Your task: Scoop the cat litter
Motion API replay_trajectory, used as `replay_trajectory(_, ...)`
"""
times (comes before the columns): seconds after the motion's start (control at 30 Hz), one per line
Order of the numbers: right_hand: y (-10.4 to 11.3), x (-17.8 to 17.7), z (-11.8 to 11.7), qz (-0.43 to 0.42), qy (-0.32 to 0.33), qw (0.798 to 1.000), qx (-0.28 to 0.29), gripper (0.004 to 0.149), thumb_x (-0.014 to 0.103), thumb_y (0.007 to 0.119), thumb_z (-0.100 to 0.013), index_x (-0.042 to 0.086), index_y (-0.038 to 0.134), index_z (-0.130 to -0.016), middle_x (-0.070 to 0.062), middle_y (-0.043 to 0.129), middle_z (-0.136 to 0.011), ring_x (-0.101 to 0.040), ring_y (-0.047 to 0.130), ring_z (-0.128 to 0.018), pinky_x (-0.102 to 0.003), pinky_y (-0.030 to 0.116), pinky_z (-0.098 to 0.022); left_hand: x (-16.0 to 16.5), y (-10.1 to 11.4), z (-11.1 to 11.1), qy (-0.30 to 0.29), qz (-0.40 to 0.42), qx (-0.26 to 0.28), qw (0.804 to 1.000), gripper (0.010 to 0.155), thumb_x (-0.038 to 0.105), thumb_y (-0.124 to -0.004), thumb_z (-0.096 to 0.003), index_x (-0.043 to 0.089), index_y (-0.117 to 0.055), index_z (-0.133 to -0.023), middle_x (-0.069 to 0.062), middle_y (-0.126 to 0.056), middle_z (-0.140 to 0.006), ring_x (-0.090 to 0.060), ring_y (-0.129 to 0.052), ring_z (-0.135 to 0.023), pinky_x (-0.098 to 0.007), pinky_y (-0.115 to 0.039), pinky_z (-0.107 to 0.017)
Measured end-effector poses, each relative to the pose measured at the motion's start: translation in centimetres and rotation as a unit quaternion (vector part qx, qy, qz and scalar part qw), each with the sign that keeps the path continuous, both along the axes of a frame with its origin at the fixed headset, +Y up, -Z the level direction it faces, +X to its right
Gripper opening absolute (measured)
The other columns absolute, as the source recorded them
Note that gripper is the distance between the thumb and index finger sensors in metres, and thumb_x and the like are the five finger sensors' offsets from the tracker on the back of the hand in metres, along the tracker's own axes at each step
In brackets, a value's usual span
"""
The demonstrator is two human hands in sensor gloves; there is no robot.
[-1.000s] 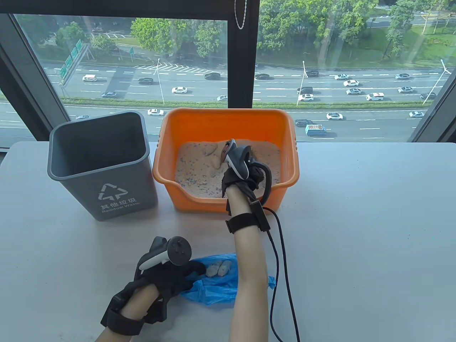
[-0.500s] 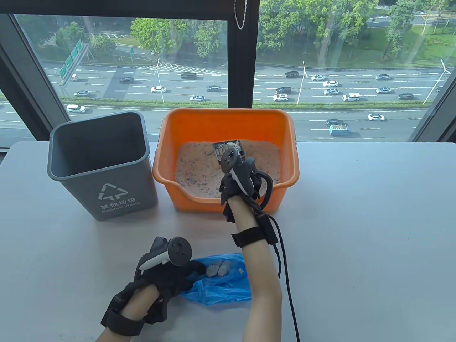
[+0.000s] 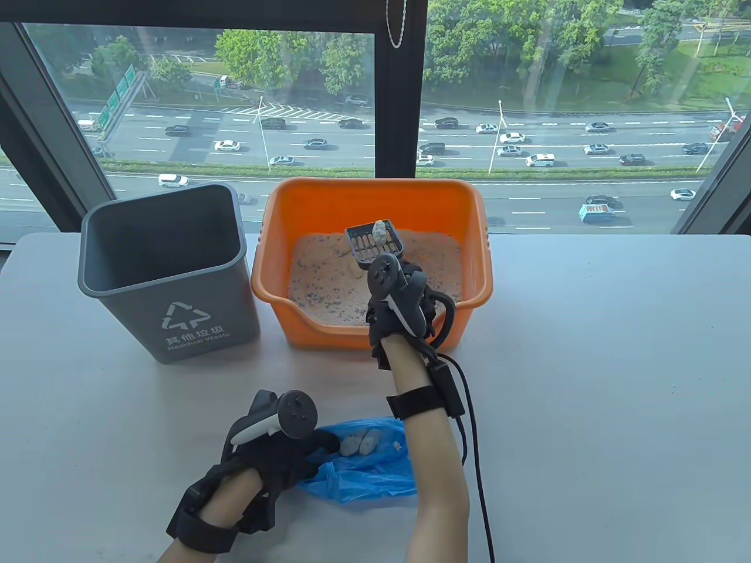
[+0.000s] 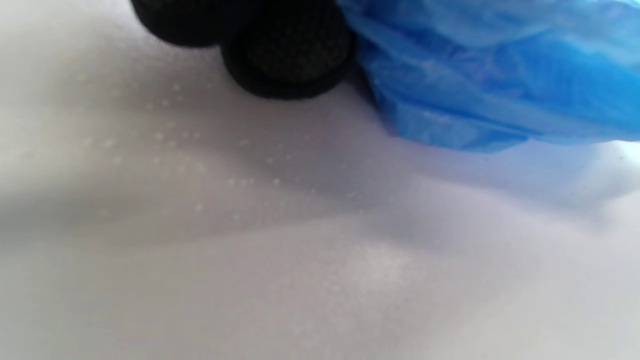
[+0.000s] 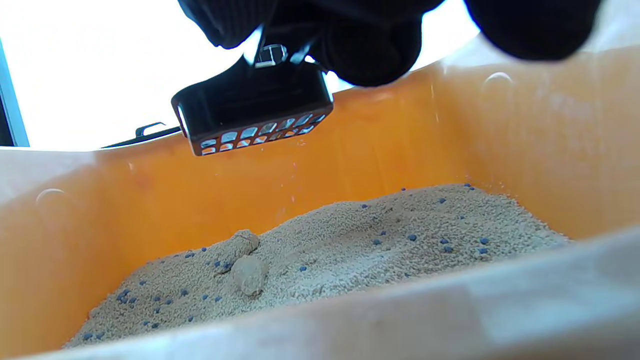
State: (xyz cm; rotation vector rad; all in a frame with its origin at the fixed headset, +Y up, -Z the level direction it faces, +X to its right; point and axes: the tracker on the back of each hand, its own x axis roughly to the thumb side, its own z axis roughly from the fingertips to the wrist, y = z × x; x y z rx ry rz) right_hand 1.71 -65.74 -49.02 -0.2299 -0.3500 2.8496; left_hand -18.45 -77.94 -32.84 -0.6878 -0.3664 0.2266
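The right hand [image 3: 399, 299] grips the handle of the stiff, light scoop [image 3: 374, 241], raised over the litter [image 3: 328, 281] in the orange box [image 3: 375, 193], its loose clump [image 3: 380, 230] apt to roll off, while the left hand [image 3: 264, 451] rests on the blue bag [image 3: 369, 475], finger positions unclear.

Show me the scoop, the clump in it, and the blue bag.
scoop [image 3: 368, 242]: table view, on its slotted black floor.
clump [image 3: 379, 231]: table view, on the pale lump's middle.
blue bag [image 3: 375, 478]: table view, on the crumpled plastic near its lower edge.
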Motion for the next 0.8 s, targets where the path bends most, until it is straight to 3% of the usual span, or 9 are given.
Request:
replay_trajectory(0.07, 0.0, 0.2, 0.2, -0.012, 0.021, 0.999, -0.027, 0.057, 0.038, 0.069, -0.044, 0.003, 0.065, -0.090, -0.022, 0.079, -0.068, -0.004, 0.080, -0.020, -0.032, 0.077, -0.020, 0.0, 0.0, 0.0, 0.000, -0.001, 0.000, 1.000, 0.060, 0.040, -0.081, -0.0496, 0.054, -0.046, -0.097, 0.009, -0.076, -0.071, -0.012, -0.092, -0.044, -0.025, -0.081, -0.035)
replay_trajectory(0.13, 0.1, 0.3, 0.7, -0.006, -0.005, 0.999, 0.032, 0.058, 0.036, 0.070, -0.043, 0.002, 0.065, -0.089, -0.023, 0.079, -0.068, -0.005, 0.080, -0.019, -0.034, 0.077, -0.020, 0.0, 0.0, 0.0, 0.000, -0.001, 0.000, 1.000, 0.060, 0.040, -0.081, -0.0496, 0.054, -0.047, -0.097, 0.009, -0.076, -0.071, -0.011, -0.092, -0.044, -0.025, -0.081, -0.035)
replay_trajectory(0.23, 0.0, 0.6, 0.9, -0.006, 0.037, 0.999, -0.020, 0.057, 0.037, 0.069, -0.044, 0.004, 0.065, -0.089, -0.022, 0.078, -0.069, -0.004, 0.080, -0.020, -0.033, 0.077, -0.021, 0.0, 0.0, 0.0, 0.000, -0.001, 0.000, 1.000, 0.061, 0.040, -0.081, -0.0496, 0.055, -0.046, -0.097, 0.009, -0.076, -0.071, -0.011, -0.092, -0.044, -0.025, -0.081, -0.035)
replay_trajectory(0.3, 0.0, 0.8, 1.6, -0.012, -0.003, 0.999, 0.033, 0.057, 0.036, 0.070, -0.043, 0.002, 0.065, -0.089, -0.023, 0.079, -0.068, -0.005, 0.080, -0.019, -0.034, 0.077, -0.020, 0.0, 0.0, 0.0, 0.000, 0.000, 0.000, 1.000, 0.060, 0.040, -0.081, -0.0496, 0.054, -0.046, -0.097, 0.009, -0.076, -0.071, -0.011, -0.092, -0.044, -0.025, -0.081, -0.035)
replay_trajectory(0.4, 0.0, 1.2, 2.0, -0.015, 0.002, 1.000, -0.022, 0.057, 0.037, 0.069, -0.044, 0.003, 0.065, -0.089, -0.022, 0.079, -0.068, -0.004, 0.080, -0.020, -0.032, 0.077, -0.020, 0.1, 0.0, 0.0, 0.000, -0.001, 0.000, 1.000, 0.060, 0.040, -0.081, -0.0496, 0.054, -0.047, -0.097, 0.009, -0.076, -0.071, -0.011, -0.092, -0.044, -0.025, -0.081, -0.035)
replay_trajectory(0.47, 0.1, 1.4, 2.3, -0.023, 0.011, 1.000, 0.005, 0.057, 0.036, 0.070, -0.043, 0.002, 0.066, -0.089, -0.023, 0.079, -0.067, -0.005, 0.080, -0.019, -0.033, 0.077, -0.019, 0.1, 0.0, 0.0, 0.000, -0.001, 0.000, 1.000, 0.061, 0.040, -0.081, -0.0496, 0.055, -0.046, -0.097, 0.009, -0.076, -0.071, -0.011, -0.092, -0.044, -0.025, -0.081, -0.035)
replay_trajectory(0.63, 1.2, 1.8, 4.2, -0.020, 0.028, 0.999, 0.003, 0.057, 0.036, 0.069, -0.044, 0.002, 0.066, -0.089, -0.023, 0.079, -0.068, -0.005, 0.080, -0.019, -0.033, 0.077, -0.020, 0.2, 0.0, 0.0, -0.002, -0.002, 0.001, 1.000, 0.060, 0.040, -0.081, -0.0497, 0.055, -0.046, -0.097, 0.009, -0.076, -0.071, -0.011, -0.092, -0.044, -0.025, -0.081, -0.035)
replay_trajectory(0.8, 2.8, 2.6, 7.5, -0.041, 0.066, 0.997, -0.009, 0.057, 0.036, 0.070, -0.044, 0.002, 0.066, -0.089, -0.024, 0.079, -0.068, -0.005, 0.080, -0.020, -0.033, 0.077, -0.020, 0.2, 0.0, 0.0, -0.002, -0.003, 0.002, 1.000, 0.060, 0.040, -0.081, -0.0497, 0.055, -0.046, -0.097, 0.009, -0.076, -0.071, -0.011, -0.092, -0.044, -0.025, -0.081, -0.035)
